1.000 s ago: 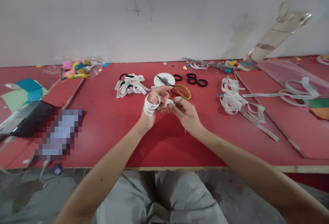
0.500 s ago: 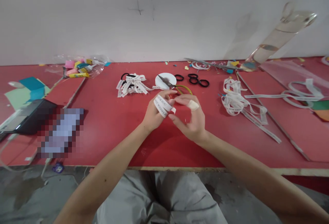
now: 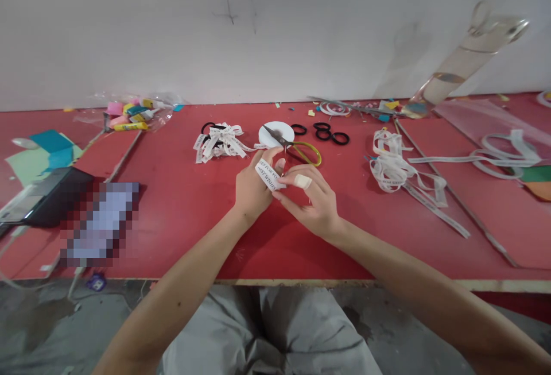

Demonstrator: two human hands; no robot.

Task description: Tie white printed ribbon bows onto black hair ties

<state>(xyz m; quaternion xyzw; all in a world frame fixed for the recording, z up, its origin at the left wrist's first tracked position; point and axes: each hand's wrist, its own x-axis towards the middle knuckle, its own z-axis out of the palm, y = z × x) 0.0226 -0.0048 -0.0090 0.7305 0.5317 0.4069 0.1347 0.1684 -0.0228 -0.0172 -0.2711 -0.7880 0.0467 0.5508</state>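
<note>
A white ribbon (image 3: 267,174) printed with "BEST WISHES" lettering is looped around the fingers of my left hand (image 3: 251,192), which are bent and closed. My right hand (image 3: 319,203) pinches the ribbon at its right edge between thumb and forefinger; a beige strip of tape is wrapped on one of its fingers. Just beyond both hands lie scissors (image 3: 316,155) with yellow handles, their dark blades resting over a white disc-shaped spool (image 3: 263,134). To the left of the spool sits a bunch of printed ribbon bows (image 3: 224,144) with black bands.
Several black ring bands (image 3: 340,138) lie behind my right hand. Loose white ribbon (image 3: 390,174) is heaped at right, near a tilted clear bottle (image 3: 456,70). At left are a phone (image 3: 103,223), a black case (image 3: 55,194) and a bag of glue tubes (image 3: 133,115).
My right hand has moved slightly left and down, its fingers closing from apart onto the ribbon. More of the scissors' yellow handle shows now. The ribbon remains around my left fingers.
</note>
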